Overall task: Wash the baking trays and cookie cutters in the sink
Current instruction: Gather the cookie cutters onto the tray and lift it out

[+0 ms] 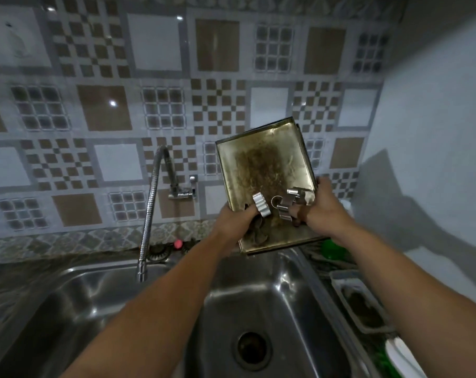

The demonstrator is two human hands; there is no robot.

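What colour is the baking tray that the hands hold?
Dull gold with dark brown burnt stains; the baking tray shows in the head view.

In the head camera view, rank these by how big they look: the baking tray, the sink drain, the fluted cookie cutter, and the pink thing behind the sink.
1. baking tray
2. sink drain, nearer the camera
3. fluted cookie cutter
4. pink thing

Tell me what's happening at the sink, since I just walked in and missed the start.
A person holds a stained, brownish metal baking tray, tilted up above the stainless steel sink, gripping its near edge with the left hand and right hand. Several shiny metal cookie cutters sit on the tray's lower end by the fingers. The flexible silver tap shows no water running, so washing seems not yet begun.
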